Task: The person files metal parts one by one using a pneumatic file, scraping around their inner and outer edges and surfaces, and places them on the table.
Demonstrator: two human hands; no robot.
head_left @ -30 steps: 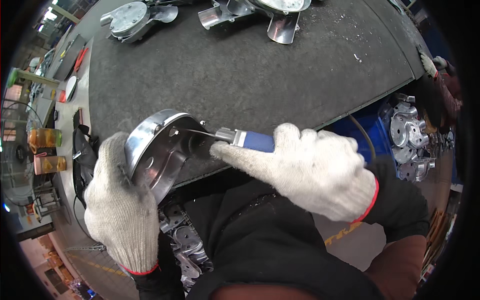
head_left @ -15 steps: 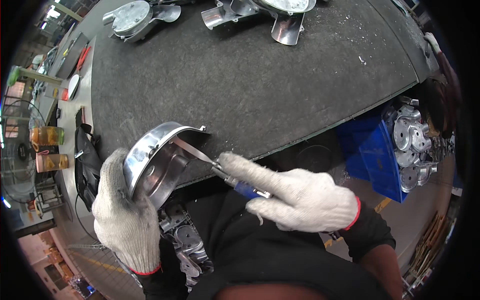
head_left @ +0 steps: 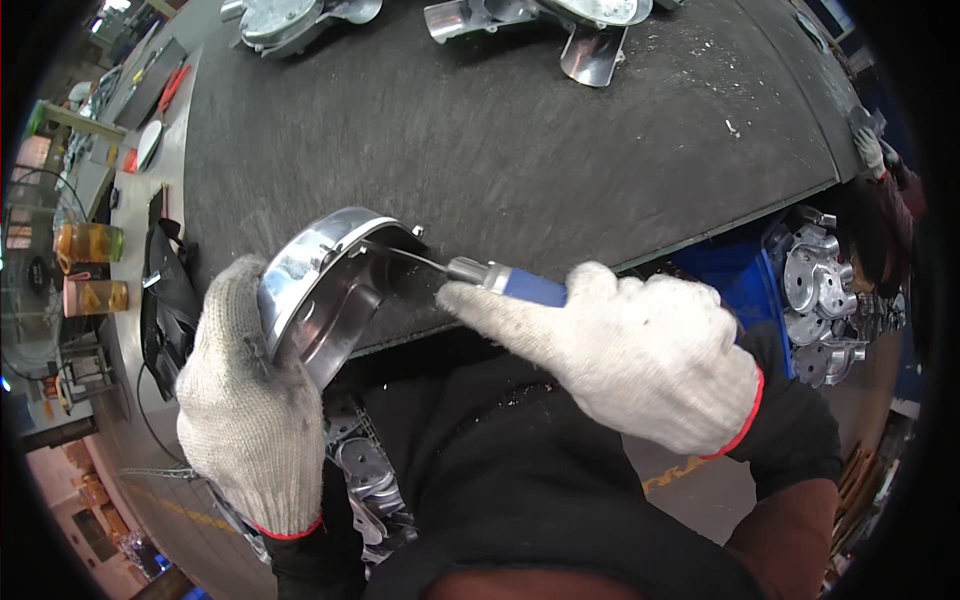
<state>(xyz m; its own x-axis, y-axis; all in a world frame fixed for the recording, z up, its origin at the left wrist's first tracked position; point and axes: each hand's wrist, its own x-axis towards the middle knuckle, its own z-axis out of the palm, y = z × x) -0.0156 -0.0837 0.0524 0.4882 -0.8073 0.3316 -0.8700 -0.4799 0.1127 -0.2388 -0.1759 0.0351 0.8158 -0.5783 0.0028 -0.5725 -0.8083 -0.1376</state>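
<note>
My left hand (head_left: 250, 405), in a white knit glove with a red cuff, grips the near left side of a shiny round metal housing (head_left: 305, 275). The housing is tilted at the table's front edge, its hollow side turned to the right. In my gloved right hand (head_left: 640, 350) is a scraper (head_left: 530, 287) with a blue handle, a metal collar and a thin blade. The fingers are wrapped round the handle, and the thumb lies along it. The blade's tip reaches the housing's upper rim; whether it touches, I cannot tell.
Other metal housings (head_left: 285, 22) lie along the table's (head_left: 500, 150) far side. A blue bin (head_left: 725, 268) of metal parts stands at the right, with more parts (head_left: 370, 470) below the table. A black bag (head_left: 172, 300) and drink containers (head_left: 92, 243) are at the left. A co-worker's gloved hand (head_left: 870, 152) shows far right.
My right hand has turned and moved right and up, now with its fingers closed round the scraper handle. The blade has swung flatter along the housing's rim. The housing has shifted slightly.
</note>
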